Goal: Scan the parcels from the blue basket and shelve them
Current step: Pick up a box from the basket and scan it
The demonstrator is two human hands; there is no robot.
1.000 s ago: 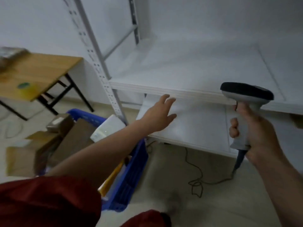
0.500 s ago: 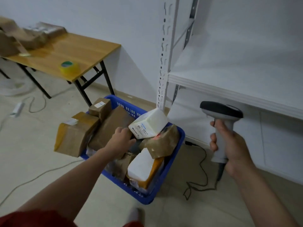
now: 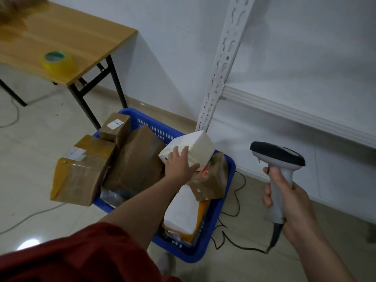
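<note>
The blue basket (image 3: 228, 171) stands on the floor beside the shelf post, piled with several parcels. On top of the pile lies a white parcel (image 3: 198, 146), tilted. My left hand (image 3: 179, 163) rests on its near end, fingers spread over the face and thumb along the lower edge. Brown taped boxes (image 3: 81, 171) and a brown bag parcel (image 3: 136, 159) fill the basket's left side. A white and orange parcel (image 3: 184, 210) lies at the front. My right hand (image 3: 289, 202) grips the grey barcode scanner (image 3: 278, 157) by its handle, to the right of the basket.
The white shelf (image 3: 295, 110) and its perforated post (image 3: 219, 64) stand at the right. A wooden table (image 3: 71, 43) with a yellow tape roll (image 3: 57, 61) is at the back left. The scanner's black cable (image 3: 234, 208) trails on the floor next to the basket.
My view swung from the shelf down to the basket. My left hand left the shelf, reached into the basket and moved right onto the white parcel. The scanner stays in my right hand.
</note>
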